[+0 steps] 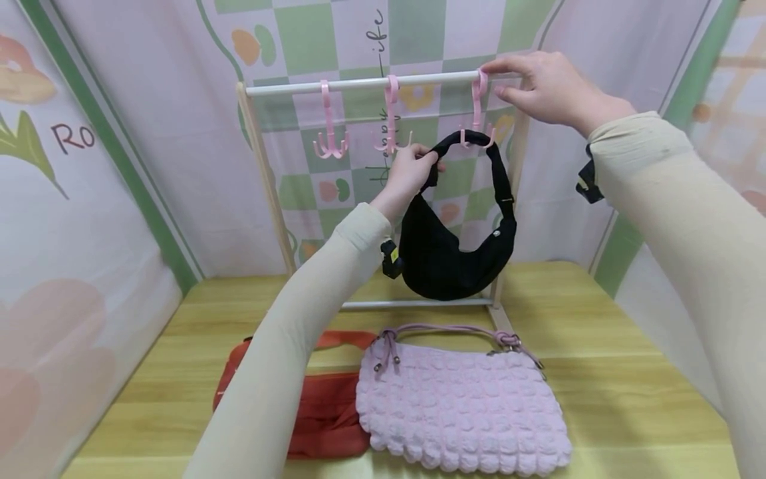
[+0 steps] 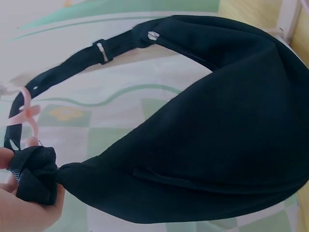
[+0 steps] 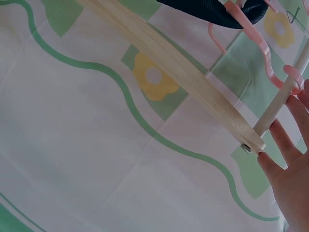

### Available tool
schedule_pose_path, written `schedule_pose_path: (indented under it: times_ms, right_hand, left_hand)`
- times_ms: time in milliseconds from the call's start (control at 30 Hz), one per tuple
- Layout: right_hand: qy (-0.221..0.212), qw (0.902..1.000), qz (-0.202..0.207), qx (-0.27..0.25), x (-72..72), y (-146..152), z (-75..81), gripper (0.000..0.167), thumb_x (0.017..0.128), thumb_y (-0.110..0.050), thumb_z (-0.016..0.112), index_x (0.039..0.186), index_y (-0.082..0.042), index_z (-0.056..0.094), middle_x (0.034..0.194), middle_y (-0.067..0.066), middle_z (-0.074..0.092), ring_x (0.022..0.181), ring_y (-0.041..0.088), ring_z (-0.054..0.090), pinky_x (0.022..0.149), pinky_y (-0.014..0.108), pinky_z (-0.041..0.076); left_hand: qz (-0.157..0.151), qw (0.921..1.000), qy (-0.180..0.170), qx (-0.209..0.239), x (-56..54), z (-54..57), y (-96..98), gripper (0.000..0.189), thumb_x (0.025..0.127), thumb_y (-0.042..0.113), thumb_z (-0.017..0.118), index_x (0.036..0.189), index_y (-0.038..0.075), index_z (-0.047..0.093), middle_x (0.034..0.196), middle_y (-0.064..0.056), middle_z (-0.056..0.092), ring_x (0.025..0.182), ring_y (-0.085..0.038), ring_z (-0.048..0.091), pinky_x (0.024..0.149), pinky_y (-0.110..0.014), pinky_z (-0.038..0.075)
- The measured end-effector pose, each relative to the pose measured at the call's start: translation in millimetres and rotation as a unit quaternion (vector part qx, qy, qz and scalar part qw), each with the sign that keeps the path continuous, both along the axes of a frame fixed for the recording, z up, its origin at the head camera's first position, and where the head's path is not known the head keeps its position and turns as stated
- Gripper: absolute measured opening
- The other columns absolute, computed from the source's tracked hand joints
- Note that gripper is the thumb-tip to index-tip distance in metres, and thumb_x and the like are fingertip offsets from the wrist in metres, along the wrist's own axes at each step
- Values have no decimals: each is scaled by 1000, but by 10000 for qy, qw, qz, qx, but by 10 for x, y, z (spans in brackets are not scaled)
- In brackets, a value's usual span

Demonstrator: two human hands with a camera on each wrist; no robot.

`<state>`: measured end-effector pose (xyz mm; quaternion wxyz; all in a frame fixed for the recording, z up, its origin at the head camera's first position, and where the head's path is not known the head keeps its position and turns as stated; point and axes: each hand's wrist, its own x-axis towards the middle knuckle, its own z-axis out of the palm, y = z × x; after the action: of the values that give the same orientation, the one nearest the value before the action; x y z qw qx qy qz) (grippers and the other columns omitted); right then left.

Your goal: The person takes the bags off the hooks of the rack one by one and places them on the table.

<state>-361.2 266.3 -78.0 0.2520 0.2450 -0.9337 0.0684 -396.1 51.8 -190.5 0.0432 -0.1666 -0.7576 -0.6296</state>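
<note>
A black sling bag [image 1: 461,269] hangs by its strap from the right-hand pink hook [image 1: 477,110] on the white rod of a rack. My left hand [image 1: 411,174] grips the strap on its left side, beside a knotted bunch of webbing [image 2: 36,174] seen in the left wrist view. Up at the rod's right end, my right hand [image 1: 553,90] touches the top of that hook with a fingertip, its thumb held apart below. In the right wrist view the fingers [image 3: 285,140] reach fairly straight along the rod [image 3: 275,108].
Two more pink hooks [image 1: 329,123] hang along the rod to the left. The wooden rack post [image 1: 263,166] stands on the table [image 1: 604,332]. In front lie a puffy pink bag [image 1: 463,406] and a red bag [image 1: 329,412], partly behind my left sleeve. Patterned cloth surrounds the table.
</note>
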Motion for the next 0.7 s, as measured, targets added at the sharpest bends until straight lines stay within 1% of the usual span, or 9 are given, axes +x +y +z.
schedule_pose_path:
  times_ms: [67, 100, 233, 333, 467, 600, 700]
  right_hand:
    - [-7, 10000, 8, 2, 2, -2, 2, 44, 100, -24, 43, 144, -18, 41, 146, 15, 43, 92, 34, 47, 90, 58, 39]
    - [-2, 10000, 14, 4, 3, -3, 3, 44, 99, -24, 43, 143, -18, 41, 145, 15, 43, 91, 34, 47, 90, 58, 39]
    - [-4, 10000, 17, -5, 8, -8, 3, 44, 99, -24, 44, 143, -17, 42, 145, 15, 44, 92, 34, 47, 91, 59, 38]
    - [-30, 10000, 9, -28, 6, -6, 4, 44, 99, -24, 44, 143, -17, 42, 145, 15, 44, 101, 37, 48, 94, 62, 37]
    - [-33, 10000, 20, -52, -2, -3, 7, 44, 99, -24, 44, 143, -17, 42, 145, 15, 44, 112, 41, 47, 98, 64, 35]
    - [-8, 10000, 33, -54, -6, -1, 5, 44, 99, -24, 44, 143, -17, 42, 145, 15, 44, 112, 41, 48, 99, 63, 34]
    - [-8, 10000, 28, -55, -3, 4, 4, 44, 99, -24, 44, 143, -17, 42, 145, 15, 44, 108, 40, 48, 98, 63, 35]
  left_hand:
    - [-75, 9997, -72, 198, 14, 18, 2, 20, 99, 18, 50, 106, 3, 60, 97, -12, 71, 95, -24, 65, 66, -20, 52]
    - [-95, 9995, -111, 280, 20, 27, 3, 19, 99, 18, 50, 106, 3, 60, 97, -13, 71, 93, -24, 65, 66, -20, 52]
    - [-164, 9984, -216, 496, 33, 65, 8, 19, 98, 17, 51, 105, 1, 60, 95, -13, 70, 82, -19, 64, 64, -20, 52]
    - [-208, 9976, -294, 595, 37, 103, 13, 19, 98, 17, 53, 105, 1, 61, 92, -13, 71, 77, -16, 63, 62, -20, 51]
    - [-237, 9970, -358, 644, 45, 161, 15, 20, 97, 17, 54, 105, 1, 62, 89, -10, 70, 78, -18, 65, 61, -19, 51]
    - [-233, 9961, -455, 724, 49, 217, 15, 20, 96, 17, 55, 105, 3, 64, 84, -6, 69, 78, -17, 65, 62, -20, 51]
    - [-253, 9949, -499, 836, 43, 251, 23, 18, 96, 17, 55, 104, 3, 64, 82, -5, 69, 75, -15, 65, 62, -20, 52]
